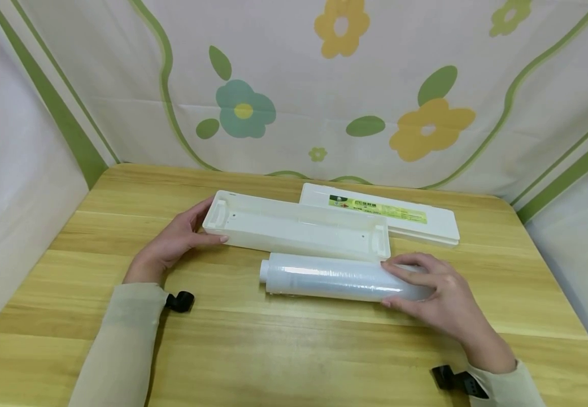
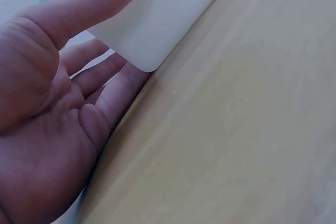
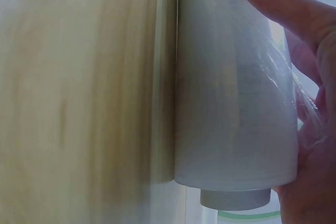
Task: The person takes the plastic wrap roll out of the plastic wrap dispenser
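A long, shallow white plastic box (image 1: 299, 227) lies with its hollow side up in the head view, a small holder at each end. My left hand (image 1: 181, 233) grips its left end, thumb along the near side and fingers round the back; the box's corner (image 2: 142, 40) shows between them in the left wrist view. Just in front of the box lies a roll of cling film (image 1: 324, 277), its core (image 3: 235, 199) sticking out at the end. My right hand (image 1: 438, 288) holds the roll near its right end, thumb on the near side and fingers over the top.
Behind the box rests a flat white lid (image 1: 443, 226) bearing a green and yellow label (image 1: 380, 209). All of it is on a wooden table (image 1: 283, 350). A flowered curtain (image 1: 294, 90) rises along the table's far edge, with pale cloth on both sides.
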A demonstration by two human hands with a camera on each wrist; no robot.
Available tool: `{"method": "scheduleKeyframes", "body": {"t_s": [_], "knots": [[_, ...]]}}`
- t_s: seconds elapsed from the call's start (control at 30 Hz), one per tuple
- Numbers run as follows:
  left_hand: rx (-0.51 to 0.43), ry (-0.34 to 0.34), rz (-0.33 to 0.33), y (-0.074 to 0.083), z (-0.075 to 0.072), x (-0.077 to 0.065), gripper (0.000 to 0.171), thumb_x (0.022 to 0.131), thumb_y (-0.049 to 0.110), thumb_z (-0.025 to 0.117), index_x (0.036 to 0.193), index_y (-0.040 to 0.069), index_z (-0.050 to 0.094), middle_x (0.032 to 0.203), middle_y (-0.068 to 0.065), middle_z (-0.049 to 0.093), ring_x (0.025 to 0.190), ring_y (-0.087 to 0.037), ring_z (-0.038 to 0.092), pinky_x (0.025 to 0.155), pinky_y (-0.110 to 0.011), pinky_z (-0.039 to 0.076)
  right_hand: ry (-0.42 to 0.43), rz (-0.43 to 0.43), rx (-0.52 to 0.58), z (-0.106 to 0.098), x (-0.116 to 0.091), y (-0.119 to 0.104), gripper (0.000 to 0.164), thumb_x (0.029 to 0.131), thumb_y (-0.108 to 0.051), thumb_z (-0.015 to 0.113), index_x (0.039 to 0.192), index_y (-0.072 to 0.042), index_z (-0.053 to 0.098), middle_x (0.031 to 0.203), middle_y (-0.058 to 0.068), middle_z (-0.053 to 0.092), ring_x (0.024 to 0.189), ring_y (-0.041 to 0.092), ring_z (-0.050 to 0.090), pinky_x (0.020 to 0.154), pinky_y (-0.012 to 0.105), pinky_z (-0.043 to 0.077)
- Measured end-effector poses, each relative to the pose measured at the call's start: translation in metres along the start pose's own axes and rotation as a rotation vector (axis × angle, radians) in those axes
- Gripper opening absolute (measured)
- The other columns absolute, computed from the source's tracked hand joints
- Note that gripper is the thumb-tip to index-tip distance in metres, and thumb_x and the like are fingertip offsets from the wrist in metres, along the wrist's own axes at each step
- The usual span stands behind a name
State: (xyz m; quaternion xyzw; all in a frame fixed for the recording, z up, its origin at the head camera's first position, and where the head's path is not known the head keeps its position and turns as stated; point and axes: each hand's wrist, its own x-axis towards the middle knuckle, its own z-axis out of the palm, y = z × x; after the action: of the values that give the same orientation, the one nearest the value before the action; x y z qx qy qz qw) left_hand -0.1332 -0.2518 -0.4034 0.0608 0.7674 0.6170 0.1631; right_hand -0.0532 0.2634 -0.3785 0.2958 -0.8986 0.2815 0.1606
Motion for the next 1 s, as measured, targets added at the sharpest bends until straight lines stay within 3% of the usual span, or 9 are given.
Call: {"method": "scheduleKeyframes", "body": {"t_s": [0.47, 0.6, 0.77, 0.9, 1.0], "knots": [[0.003, 0.002, 0.003, -0.003, -0.001, 0.003, 0.101, 0.090, 0.017, 0.090, 0.170, 0.035, 0.031, 0.172, -0.001, 0.038, 0.148, -0.021, 0.042, 0.107, -0.015, 0.044, 0.003, -0.009, -0.016, -0.001, -0.001, -0.002, 0.074, 0.059, -0.020, 0.105, 0.128, -0.027, 0.081, 0.126, -0.004, 0.076, 0.118, 0.015, 0.066, 0.092, 0.027, 0.046], [-0.022, 0.010, 0.004, -0.001, -0.001, 0.005, 0.103, 0.089, 0.013, 0.090, 0.171, 0.032, 0.030, 0.174, 0.001, 0.036, 0.155, -0.020, 0.037, 0.108, -0.012, 0.042, -0.005, -0.015, -0.018, -0.003, 0.001, -0.003, 0.074, 0.060, -0.020, 0.105, 0.129, -0.027, 0.081, 0.126, -0.005, 0.075, 0.118, 0.018, 0.066, 0.097, 0.027, 0.042], [-0.057, -0.005, 0.009, -0.001, -0.004, 0.003, 0.104, 0.091, 0.009, 0.086, 0.173, 0.030, 0.025, 0.178, 0.002, 0.027, 0.166, -0.021, 0.021, 0.111, -0.010, 0.037, -0.007, -0.033, -0.066, -0.004, 0.003, -0.003, 0.074, 0.062, -0.029, 0.105, 0.131, -0.026, 0.080, 0.128, -0.002, 0.075, 0.119, 0.025, 0.065, 0.100, 0.034, 0.041], [-0.098, -0.034, 0.039, 0.002, -0.008, -0.005, 0.092, 0.102, 0.010, 0.074, 0.174, 0.028, 0.019, 0.180, -0.006, 0.021, 0.167, -0.029, 0.015, 0.111, -0.010, 0.038, 0.020, -0.026, -0.067, -0.007, 0.006, -0.008, 0.068, 0.067, -0.032, 0.104, 0.129, -0.022, 0.080, 0.130, 0.001, 0.074, 0.119, 0.022, 0.066, 0.097, 0.018, 0.045], [-0.106, -0.021, 0.028, 0.011, -0.009, -0.012, 0.079, 0.111, 0.022, 0.062, 0.175, 0.024, 0.016, 0.181, -0.010, 0.019, 0.166, -0.032, 0.017, 0.125, -0.024, 0.035, 0.045, -0.012, -0.042, -0.012, 0.013, -0.014, 0.067, 0.070, -0.024, 0.102, 0.132, -0.016, 0.079, 0.131, 0.005, 0.073, 0.120, 0.023, 0.066, 0.100, 0.007, 0.042]]}}
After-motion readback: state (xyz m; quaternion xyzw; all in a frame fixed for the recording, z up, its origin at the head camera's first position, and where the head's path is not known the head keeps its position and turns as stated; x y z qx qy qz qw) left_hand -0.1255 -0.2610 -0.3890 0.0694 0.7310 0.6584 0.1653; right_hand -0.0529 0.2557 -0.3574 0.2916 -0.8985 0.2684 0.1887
